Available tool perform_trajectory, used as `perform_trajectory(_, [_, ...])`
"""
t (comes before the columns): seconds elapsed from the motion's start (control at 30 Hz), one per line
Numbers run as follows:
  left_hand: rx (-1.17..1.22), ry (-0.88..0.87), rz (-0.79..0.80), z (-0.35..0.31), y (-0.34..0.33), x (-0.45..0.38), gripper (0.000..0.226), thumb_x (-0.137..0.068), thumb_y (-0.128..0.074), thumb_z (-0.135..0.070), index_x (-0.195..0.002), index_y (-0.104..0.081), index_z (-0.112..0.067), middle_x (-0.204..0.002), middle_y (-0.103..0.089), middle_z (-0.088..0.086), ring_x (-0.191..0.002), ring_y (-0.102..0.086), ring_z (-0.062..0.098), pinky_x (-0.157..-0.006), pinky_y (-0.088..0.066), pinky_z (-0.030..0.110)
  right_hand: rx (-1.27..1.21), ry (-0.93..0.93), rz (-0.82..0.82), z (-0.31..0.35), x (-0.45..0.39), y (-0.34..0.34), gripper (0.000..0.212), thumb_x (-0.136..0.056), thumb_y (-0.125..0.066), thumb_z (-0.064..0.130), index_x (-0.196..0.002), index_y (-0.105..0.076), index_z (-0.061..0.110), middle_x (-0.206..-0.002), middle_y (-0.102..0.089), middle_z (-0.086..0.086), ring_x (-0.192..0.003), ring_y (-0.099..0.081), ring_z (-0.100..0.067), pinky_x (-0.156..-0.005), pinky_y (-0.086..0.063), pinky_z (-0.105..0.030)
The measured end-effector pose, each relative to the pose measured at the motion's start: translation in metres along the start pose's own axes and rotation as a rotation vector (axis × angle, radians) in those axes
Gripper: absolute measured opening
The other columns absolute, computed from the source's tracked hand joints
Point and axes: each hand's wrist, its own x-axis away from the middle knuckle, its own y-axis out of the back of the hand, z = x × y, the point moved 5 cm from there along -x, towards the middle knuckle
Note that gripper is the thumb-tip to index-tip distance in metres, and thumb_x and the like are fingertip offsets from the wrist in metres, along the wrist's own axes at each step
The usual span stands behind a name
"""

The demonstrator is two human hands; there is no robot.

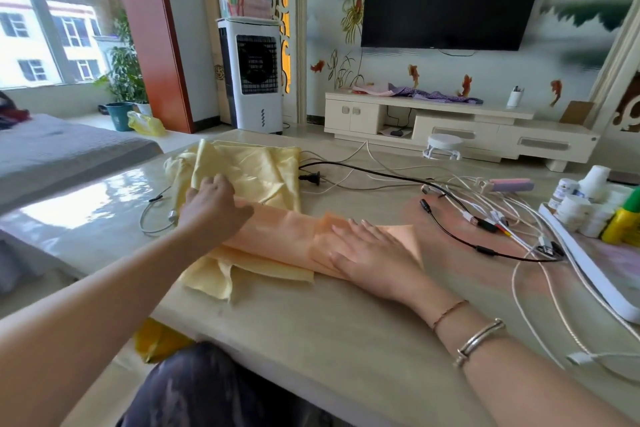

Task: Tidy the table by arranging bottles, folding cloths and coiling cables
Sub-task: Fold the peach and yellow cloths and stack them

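Note:
A peach cloth [287, 236], folded into a long strip, lies across a crumpled yellow cloth [249, 173] on the beige table [311, 329]. My left hand [213, 208] rests palm-down on the strip's left end, where it overlaps the yellow cloth. My right hand [372, 251] lies flat with fingers spread on the strip's right end. Tangled black and white cables [478, 215] sprawl to the right of the cloths, and a black plug [310, 178] lies by the yellow cloth. Several bottles [585, 204] stand on a white tray [588, 274] at the far right.
A thin grey cable [156, 215] loops left of the cloths. A pink and grey bar [509, 185] lies among the cables. A white cord [540, 315] trails toward the front right edge. Beyond the table stand a white stool [443, 146] and a TV cabinet [460, 125].

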Motion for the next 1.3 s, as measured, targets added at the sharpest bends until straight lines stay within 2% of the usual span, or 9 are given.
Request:
perform_trajectory(0.17, [-0.214,0.172,0.121,0.055,0.001,-0.002,0.084,-0.074,-0.063,-0.067,-0.133,-0.045,-0.009,-0.125,-0.054,0.013,-0.114,-0.051,0.029,-0.098,-0.044,0.039,0.000,0.029,0.020,0.000,0.000,0.001,0.061,-0.096,-0.028,0.058,-0.151,-0.013,0.037,-0.162,-0.005,0.004,-0.148,-0.002,-0.013,-0.120,-0.001,-0.033])
perform_trajectory(0.3, [-0.163,0.166,0.148,0.049,-0.003,0.003,0.053,-0.078,-0.066,-0.057,-0.104,-0.059,-0.011,-0.090,-0.057,0.003,-0.087,-0.055,0.020,-0.073,-0.048,0.030,-0.023,0.053,0.039,-0.005,0.002,0.003,0.064,-0.095,-0.033,0.058,-0.151,-0.015,0.035,-0.161,-0.008,0.004,-0.148,-0.006,-0.013,-0.120,-0.002,-0.031])
perform_trajectory(0.63, [-0.108,0.212,0.162,0.035,0.003,0.009,0.040,-0.084,-0.064,-0.048,-0.090,-0.056,-0.010,-0.072,-0.051,0.001,-0.068,-0.049,0.016,-0.055,-0.038,0.026,-0.011,0.064,0.035,0.004,0.003,0.007,0.066,-0.092,-0.035,0.061,-0.151,-0.017,0.037,-0.161,-0.011,0.002,-0.148,-0.009,-0.016,-0.120,-0.006,-0.035])
perform_trajectory(0.8, [0.919,0.293,0.138,0.007,0.016,0.022,0.013,-0.080,-0.071,-0.005,-0.087,-0.059,-0.006,-0.083,-0.060,0.007,-0.072,-0.059,0.017,-0.054,-0.044,0.018,-0.007,0.031,0.030,0.008,0.005,0.007,0.072,-0.088,-0.033,0.067,-0.151,-0.016,0.039,-0.160,-0.011,0.003,-0.147,-0.011,-0.018,-0.120,-0.006,-0.036])
perform_trajectory(0.9, [1.354,0.371,0.311,-0.023,0.010,0.035,0.024,-0.078,-0.070,-0.001,-0.099,-0.061,-0.009,-0.106,-0.063,0.009,-0.088,-0.063,0.025,-0.085,-0.046,0.035,0.003,0.031,-0.006,0.010,0.007,0.007,0.075,-0.083,-0.032,0.075,-0.149,-0.018,0.042,-0.158,-0.017,0.003,-0.145,-0.014,-0.020,-0.119,-0.011,-0.039])
perform_trajectory(1.0, [1.465,0.270,0.314,-0.056,0.006,0.050,0.047,-0.082,-0.065,0.001,-0.125,-0.050,-0.010,-0.120,-0.060,0.010,-0.105,-0.059,0.029,-0.099,-0.039,0.058,-0.018,0.033,-0.061,0.012,0.011,0.010,0.073,-0.080,-0.032,0.076,-0.145,-0.022,0.044,-0.155,-0.023,0.005,-0.143,-0.018,-0.020,-0.117,-0.014,-0.040])
perform_trajectory(1.1, [1.471,0.089,0.403,-0.085,-0.003,0.063,0.036,-0.084,-0.061,0.004,-0.116,-0.057,-0.012,-0.106,-0.063,0.011,-0.095,-0.062,0.026,-0.077,-0.051,0.043,-0.063,0.037,-0.074,0.015,0.012,0.013,0.065,-0.078,-0.033,0.067,-0.137,-0.037,0.039,-0.143,-0.042,0.002,-0.134,-0.037,-0.024,-0.110,-0.027,-0.039])
perform_trajectory(1.2, [1.269,-0.172,0.554,-0.108,-0.011,0.077,0.032,-0.083,-0.063,0.005,-0.109,-0.063,-0.014,-0.094,-0.066,0.004,-0.084,-0.060,0.018,-0.069,-0.046,0.031,-0.343,0.012,-0.177,0.004,0.016,0.032,0.017,-0.092,-0.042,0.027,-0.098,-0.056,0.018,-0.107,-0.062,-0.004,-0.099,-0.058,-0.020,-0.086,-0.041,-0.026])
perform_trajectory(1.3, [0.952,-0.388,0.533,-0.119,-0.022,0.088,0.026,-0.085,-0.066,-0.003,-0.108,-0.063,-0.013,-0.100,-0.068,-0.002,-0.083,-0.061,0.010,-0.067,-0.046,0.020,-0.690,-0.163,-0.341,-0.033,0.026,0.053,0.033,-0.094,-0.046,0.000,-0.068,-0.045,0.021,-0.083,-0.056,-0.005,-0.071,-0.053,-0.014,-0.071,-0.044,-0.026])
